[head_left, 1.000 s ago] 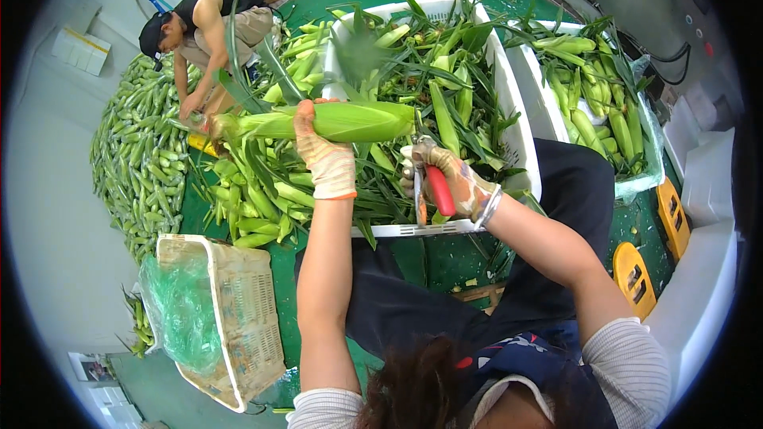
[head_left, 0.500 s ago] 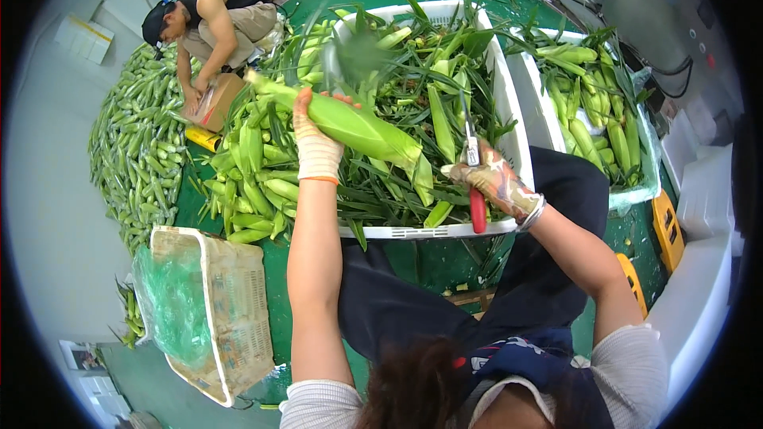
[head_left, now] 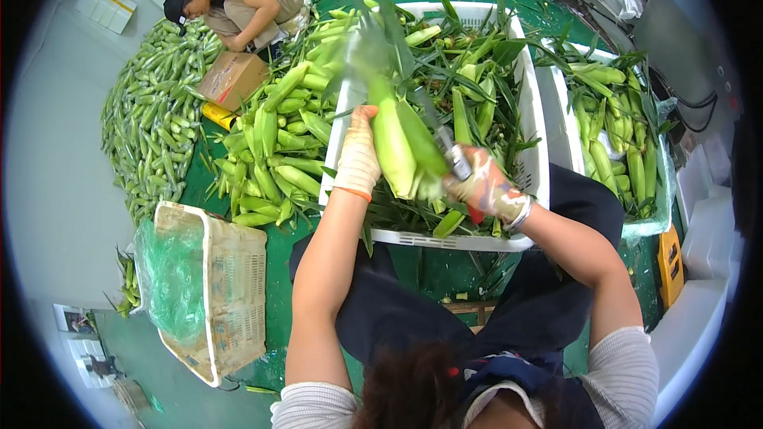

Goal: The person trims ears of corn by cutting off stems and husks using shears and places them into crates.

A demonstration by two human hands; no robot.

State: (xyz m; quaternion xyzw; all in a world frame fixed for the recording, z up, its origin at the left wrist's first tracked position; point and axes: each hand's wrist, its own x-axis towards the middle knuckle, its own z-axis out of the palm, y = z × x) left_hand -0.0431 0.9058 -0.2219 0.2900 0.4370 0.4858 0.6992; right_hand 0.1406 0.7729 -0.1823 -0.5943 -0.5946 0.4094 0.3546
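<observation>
A corn ear in green husk is tilted over the white crate, its lower end toward me. My left hand, in a pale glove, is closed round its left side, with most fingers hidden behind it. My right hand, in a patterned glove, is closed on a red-handled cutting tool with a narrow silver blade; its exact kind is unclear. That hand is close to the ear's lower right side, by a blurred darker husk leaf. Whether the blade touches the husk cannot be made out.
The large white crate holds loose husks and leaves. Unwrapped corn is heaped to its left, wrapped corn beyond. A co-worker crouches by a cardboard box. Another corn-filled crate stands right; a tipped basket left.
The corn ear has swung from lying nearly crosswise to pointing toward me. My left hand has moved right and down, my right hand slightly left, bringing the tool close to the ear.
</observation>
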